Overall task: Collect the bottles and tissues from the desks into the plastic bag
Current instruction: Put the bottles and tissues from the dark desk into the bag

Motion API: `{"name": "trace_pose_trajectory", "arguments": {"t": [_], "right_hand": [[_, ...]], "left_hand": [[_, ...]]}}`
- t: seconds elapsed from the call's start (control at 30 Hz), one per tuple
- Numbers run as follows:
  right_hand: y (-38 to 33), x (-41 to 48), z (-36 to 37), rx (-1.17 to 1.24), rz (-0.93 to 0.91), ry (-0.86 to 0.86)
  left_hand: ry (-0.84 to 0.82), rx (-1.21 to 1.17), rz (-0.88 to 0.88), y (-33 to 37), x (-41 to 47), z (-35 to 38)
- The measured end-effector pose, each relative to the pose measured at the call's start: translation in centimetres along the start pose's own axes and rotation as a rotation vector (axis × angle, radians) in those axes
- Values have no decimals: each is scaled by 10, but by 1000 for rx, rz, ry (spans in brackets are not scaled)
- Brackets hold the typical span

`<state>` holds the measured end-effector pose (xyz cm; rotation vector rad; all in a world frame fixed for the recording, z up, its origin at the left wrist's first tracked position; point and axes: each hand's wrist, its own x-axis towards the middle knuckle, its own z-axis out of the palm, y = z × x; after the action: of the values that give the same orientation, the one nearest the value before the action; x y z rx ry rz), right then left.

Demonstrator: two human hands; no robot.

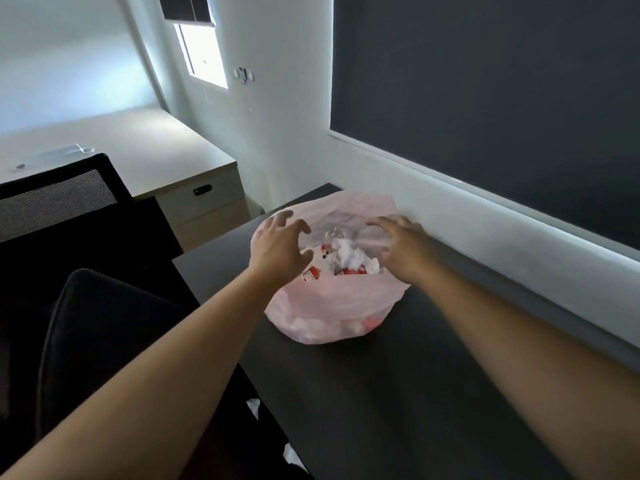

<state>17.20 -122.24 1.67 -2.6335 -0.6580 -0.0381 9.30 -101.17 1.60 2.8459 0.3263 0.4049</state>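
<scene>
1. On the dark matte desk, close by the wall: thin pink plastic bag, mouth gaping upward.
2. Inside it: crumpled white tissues among red-labelled bottles.
3. Left grip: fingers spread apart over the bag's left rim, holding nothing.
4. Right grip: laid on the right rim; cannot tell whether pinching the plastic.
5. Farther off, to the left: pale wooden desk with drawers.

To your left, a black mesh-backed chair stands before a pale drawer unit. Ahead of you, a half-drawn blind tops a bright window. A large dark panel fills the wall at your right.
</scene>
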Motion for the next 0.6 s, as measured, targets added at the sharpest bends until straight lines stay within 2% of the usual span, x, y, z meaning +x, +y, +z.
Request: {"name": "trace_pose_trajectory", "arguments": {"t": [0.07,0.1,0.23,0.3,0.37,0.6], "right_hand": [[7,3,5,-5,123,69],[11,5,8,13,204,59],[25,7,21,384,442,-99],[31,4,31,523,482,-136],[35,2,37,555,501,-75],[42,0,1,481,500,225]], "left_hand": [[119,100,-53,-10,-5,8],[122,127,-98,-14,-7,11],[-159,4,-429,-16,-9,23],[-217,-101,-531,-17,-9,28],[-188,-203,-540,-19,-9,32],[-40,-311,-332,5,2,20]]}}
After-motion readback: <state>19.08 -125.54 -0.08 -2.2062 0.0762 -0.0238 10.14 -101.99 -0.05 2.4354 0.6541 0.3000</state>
